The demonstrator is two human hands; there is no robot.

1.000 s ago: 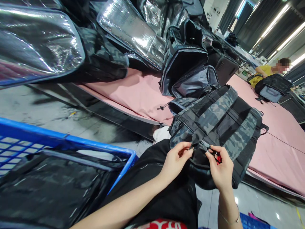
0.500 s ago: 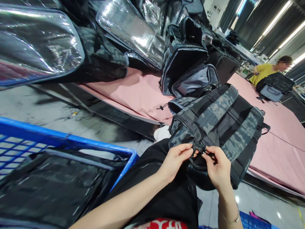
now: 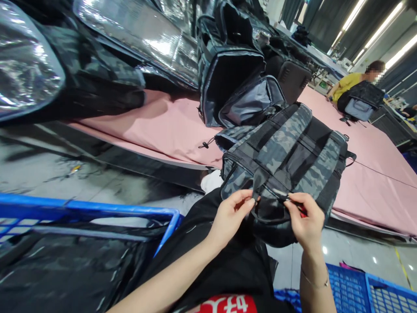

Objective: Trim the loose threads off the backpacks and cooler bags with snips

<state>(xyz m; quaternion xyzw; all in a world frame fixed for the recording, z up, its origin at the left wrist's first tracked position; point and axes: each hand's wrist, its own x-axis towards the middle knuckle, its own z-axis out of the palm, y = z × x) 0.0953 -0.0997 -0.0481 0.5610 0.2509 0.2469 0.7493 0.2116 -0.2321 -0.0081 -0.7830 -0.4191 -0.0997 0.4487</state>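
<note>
A camouflage backpack (image 3: 283, 152) rests tilted over my lap and the table edge, its two padded shoulder straps facing up. My left hand (image 3: 233, 213) pinches a black webbing strap (image 3: 259, 178) at the near end of the backpack. Closed beside it, my right hand (image 3: 306, 217) holds small red-handled thread snips (image 3: 302, 212), mostly hidden by the fingers and palm. A blurred pale streak lies between the two hands, close to the webbing. Behind the backpack stands another bag (image 3: 231, 87), gaping to show its dark inside.
Pink cloth (image 3: 169, 126) covers the long table. Silver-lined bags (image 3: 137, 34) are piled at the upper left. A blue crate (image 3: 124, 211) with black bags stands at my left, another blue crate (image 3: 348, 287) at lower right. A person in yellow (image 3: 350, 82) handles a bag across the table.
My hands have moved apart a little, the right one drawing away to the right from the strap. The view has shifted, so the backpack sits slightly further left.
</note>
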